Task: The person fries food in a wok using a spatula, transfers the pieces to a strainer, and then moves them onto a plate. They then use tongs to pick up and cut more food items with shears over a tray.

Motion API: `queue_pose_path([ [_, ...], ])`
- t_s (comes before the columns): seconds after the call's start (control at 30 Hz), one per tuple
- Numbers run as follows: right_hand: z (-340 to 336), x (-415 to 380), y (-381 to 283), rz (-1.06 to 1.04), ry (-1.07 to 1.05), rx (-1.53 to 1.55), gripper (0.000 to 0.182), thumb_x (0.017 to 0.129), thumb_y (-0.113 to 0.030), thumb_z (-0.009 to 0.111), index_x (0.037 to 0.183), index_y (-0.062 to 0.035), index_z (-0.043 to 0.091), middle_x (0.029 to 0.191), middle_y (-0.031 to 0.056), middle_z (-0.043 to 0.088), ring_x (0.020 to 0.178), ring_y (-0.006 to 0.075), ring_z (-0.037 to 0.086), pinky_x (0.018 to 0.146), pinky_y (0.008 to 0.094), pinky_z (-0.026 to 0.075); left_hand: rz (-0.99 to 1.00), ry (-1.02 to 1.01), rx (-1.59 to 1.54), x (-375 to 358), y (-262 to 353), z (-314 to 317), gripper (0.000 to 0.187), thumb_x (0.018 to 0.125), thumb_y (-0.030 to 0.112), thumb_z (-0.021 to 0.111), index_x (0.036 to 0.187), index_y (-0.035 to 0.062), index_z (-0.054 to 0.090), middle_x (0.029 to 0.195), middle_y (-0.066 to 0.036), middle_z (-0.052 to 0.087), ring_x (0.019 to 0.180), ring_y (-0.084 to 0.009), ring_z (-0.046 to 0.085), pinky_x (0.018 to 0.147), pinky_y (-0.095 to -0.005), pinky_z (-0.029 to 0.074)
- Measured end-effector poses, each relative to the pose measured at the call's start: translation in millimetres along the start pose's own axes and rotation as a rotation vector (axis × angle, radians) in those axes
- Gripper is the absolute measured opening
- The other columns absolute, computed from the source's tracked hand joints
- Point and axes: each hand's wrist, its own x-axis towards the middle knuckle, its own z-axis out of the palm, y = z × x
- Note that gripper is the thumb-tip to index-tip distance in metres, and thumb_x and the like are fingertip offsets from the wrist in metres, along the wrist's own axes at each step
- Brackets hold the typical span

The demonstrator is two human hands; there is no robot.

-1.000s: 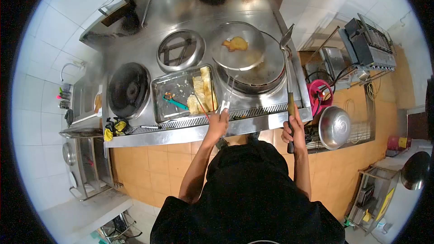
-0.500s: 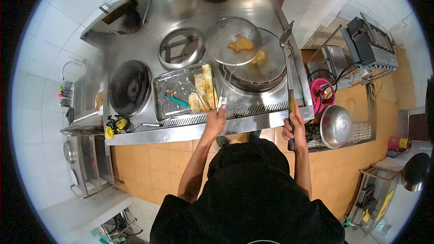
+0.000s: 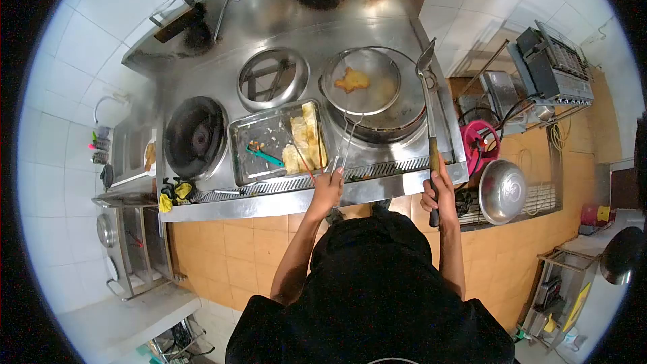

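My left hand (image 3: pixel 328 189) is closed around the handle of a round wire-mesh strainer (image 3: pixel 381 98); two thin reddish chopsticks (image 3: pixel 304 160) also stick out from that hand. A golden fried piece (image 3: pixel 352 80) shows at the strainer's left side. The strainer overlaps the left part of a wide wok (image 3: pixel 412 104) on the right burner. In my right hand (image 3: pixel 439 192) is the dark grip of a long-handled wok spatula (image 3: pixel 425 64), its metal head pointing away past the wok's right rim.
Left of the wok, a metal tray (image 3: pixel 244 176) holds pale yellow folded pieces (image 3: pixel 306 138) and a teal-handled tool (image 3: pixel 266 156). Beyond it sits a bare burner ring (image 3: pixel 301 82), with a blackened wok (image 3: pixel 196 136) farther left. A metal bowl (image 3: pixel 503 192) stands at the right.
The strainer has come lower and nearer to me, now covering the golden piece seen in the wok before. My left hand moved slightly toward me; the right keeps its grip.
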Motion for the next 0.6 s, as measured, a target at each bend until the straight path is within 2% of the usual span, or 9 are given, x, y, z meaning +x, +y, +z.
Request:
queue_pose_path([
  [0.1, -3.2, 1.7, -1.7, -0.006, -0.024, 0.009, 0.056, 0.102, -0.022, 0.042, 0.152, -0.0284, 0.019, 0.06, -0.0032, 0.031, 0.039, 0.0057, 0.026, 0.037, 0.0229, 0.026, 0.031, -0.007, 0.046, 0.3, -0.3, 1.6, 0.05, 0.099, 0.04, 0.047, 0.062, 0.0072, 0.048, 0.049, 0.002, 0.039, 0.038, -0.0083, 0.037, 0.037, -0.0271, 0.029],
  [0.17, -1.9, -2.4, -3.8, -0.022, 0.012, 0.007, 0.056, 0.102, -0.022, 0.042, 0.152, -0.0283, 0.019, 0.06, -0.0033, 0.032, 0.039, 0.0057, 0.026, 0.036, 0.0226, 0.026, 0.097, -0.024, 0.025, -5.1, -5.2, 2.3, 0.041, 0.099, 0.038, 0.05, 0.071, 0.0081, 0.047, 0.053, 0.004, 0.039, 0.041, -0.0057, 0.035, 0.037, -0.024, 0.026],
  [0.2, 2.7, -4.9, -8.7, -0.025, 0.035, -0.011, 0.056, 0.102, -0.022, 0.041, 0.152, -0.0279, 0.019, 0.06, -0.0033, 0.032, 0.038, 0.0056, 0.026, 0.036, 0.0225, 0.026, 0.161, -0.019, 0.084, -0.9, -9.9, 0.6, 0.043, 0.099, 0.039, 0.049, 0.07, 0.0082, 0.048, 0.053, 0.004, 0.039, 0.041, -0.006, 0.036, 0.037, -0.024, 0.027],
  [0.33, -1.9, -0.4, -10.0, -0.053, 0.033, -0.024, 0.055, 0.102, -0.022, 0.041, 0.153, -0.0265, 0.018, 0.06, -0.0033, 0.032, 0.038, 0.0055, 0.026, 0.036, 0.023, 0.026, 0.117, -0.006, 0.089, 6.8, -15.4, -1.5, 0.044, 0.099, 0.041, 0.048, 0.07, 0.0084, 0.047, 0.053, 0.004, 0.039, 0.041, -0.0061, 0.036, 0.037, -0.0244, 0.027],
  [0.4, -2.3, -0.7, -9.4, -0.048, 0.032, -0.019, 0.055, 0.102, -0.022, 0.04, 0.153, -0.026, 0.018, 0.06, -0.0033, 0.032, 0.038, 0.0054, 0.026, 0.035, 0.023, 0.026, 0.109, 0.0, 0.121, 3.5, -14.3, -0.8, 0.053, 0.1, 0.039, 0.044, 0.061, 0.0033, 0.049, 0.048, -0.001, 0.043, 0.04, -0.0117, 0.04, 0.041, -0.0304, 0.031],
  [0.57, -2.6, -2.4, -2.7, -0.011, 0.021, 0.009, 0.056, 0.102, -0.021, 0.042, 0.153, -0.027, 0.018, 0.06, -0.0032, 0.032, 0.039, 0.0051, 0.026, 0.036, 0.0225, 0.026, 0.152, 0.021, 0.159, 7.0, -12.7, -1.1, 0.053, 0.1, 0.038, 0.044, 0.061, 0.003, 0.049, 0.049, -0.001, 0.043, 0.042, -0.0123, 0.04, 0.042, -0.0312, 0.032],
  [0.6, -1.3, -2.0, -2.7, -0.013, 0.021, 0.011, 0.056, 0.102, -0.021, 0.042, 0.153, -0.027, 0.018, 0.06, -0.0032, 0.032, 0.039, 0.0051, 0.026, 0.036, 0.0225, 0.026, 0.113, 0.001, 0.128, 6.2, -10.6, -2.0, 0.046, 0.1, 0.038, 0.046, 0.067, 0.0058, 0.048, 0.05, 0.001, 0.041, 0.041, -0.0095, 0.038, 0.039, -0.0278, 0.029],
])
